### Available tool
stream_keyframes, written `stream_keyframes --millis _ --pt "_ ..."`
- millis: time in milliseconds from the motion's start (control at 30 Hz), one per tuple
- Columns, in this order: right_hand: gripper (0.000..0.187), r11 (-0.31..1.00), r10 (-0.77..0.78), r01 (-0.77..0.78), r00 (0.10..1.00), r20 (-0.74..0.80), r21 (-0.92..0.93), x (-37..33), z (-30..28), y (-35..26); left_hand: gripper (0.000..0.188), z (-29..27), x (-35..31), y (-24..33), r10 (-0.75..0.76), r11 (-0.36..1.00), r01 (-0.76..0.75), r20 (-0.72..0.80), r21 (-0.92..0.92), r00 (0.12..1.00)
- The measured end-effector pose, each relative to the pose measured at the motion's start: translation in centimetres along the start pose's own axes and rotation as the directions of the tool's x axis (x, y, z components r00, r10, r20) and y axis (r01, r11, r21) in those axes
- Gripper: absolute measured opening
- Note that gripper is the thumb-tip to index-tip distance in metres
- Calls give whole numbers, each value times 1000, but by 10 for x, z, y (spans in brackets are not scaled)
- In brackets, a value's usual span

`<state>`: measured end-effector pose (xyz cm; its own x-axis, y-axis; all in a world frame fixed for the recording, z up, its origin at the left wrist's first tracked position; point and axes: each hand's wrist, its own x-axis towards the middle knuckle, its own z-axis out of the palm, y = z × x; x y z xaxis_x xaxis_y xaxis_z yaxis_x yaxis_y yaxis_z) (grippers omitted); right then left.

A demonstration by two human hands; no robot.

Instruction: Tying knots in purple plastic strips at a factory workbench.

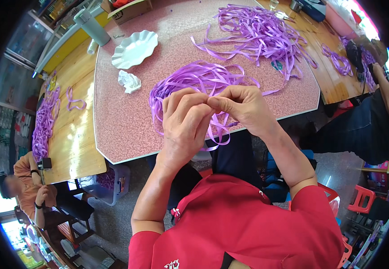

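Observation:
My two hands meet over the near edge of a pink speckled table (127,121), fingertips pinched together. Between them is purple ribbon, part of which hangs in loops (219,139) below the fingers. My left hand (185,119) is closed with its fingers curled, and my right hand (243,107) pinches with thumb and forefinger. What exactly lies between the fingertips is hidden. Just behind my hands lies a bundle of purple ribbons (199,74), its left end darker and knotted-looking. A larger tangled heap of purple ribbon (259,33) spreads over the far right of the table.
A white scalloped plate (134,48), a crumpled tissue (129,81) and a grey-green bottle (92,28) stand to the far left. At wooden tables on both sides sit a person in orange (26,179) and a person in dark clothes (360,125), with more purple ribbon (46,121).

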<state>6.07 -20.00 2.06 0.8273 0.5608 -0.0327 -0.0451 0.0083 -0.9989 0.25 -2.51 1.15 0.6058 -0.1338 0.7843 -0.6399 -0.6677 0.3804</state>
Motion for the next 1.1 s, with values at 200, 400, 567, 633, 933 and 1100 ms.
stream_keyframes --millis 200,400,567,633,933,1100 --pt "16 998 46 -46 999 10 30 1 2 1 21 -6 0 -8 84 994 -89 82 57 993" --pt "11 987 33 -22 997 -64 162 -1 9 8 22 -3 -6 -3 -57 998 57 31 -6 998" --pt "13 930 -44 62 997 -57 364 -5 17 6 12 7 -18 1 -409 821 392 52 -414 911" --pt "14 917 -87 106 994 -67 384 -4 21 13 7 9 -19 4 -631 322 523 233 -789 740" --pt "18 599 -729 603 682 -47 -527 0 19 7 15 8 -6 2 -716 -84 523 416 -848 560" --pt "21 530 -772 610 635 -37 -589 0 17 10 12 6 -7 13 -717 125 520 286 -845 636"
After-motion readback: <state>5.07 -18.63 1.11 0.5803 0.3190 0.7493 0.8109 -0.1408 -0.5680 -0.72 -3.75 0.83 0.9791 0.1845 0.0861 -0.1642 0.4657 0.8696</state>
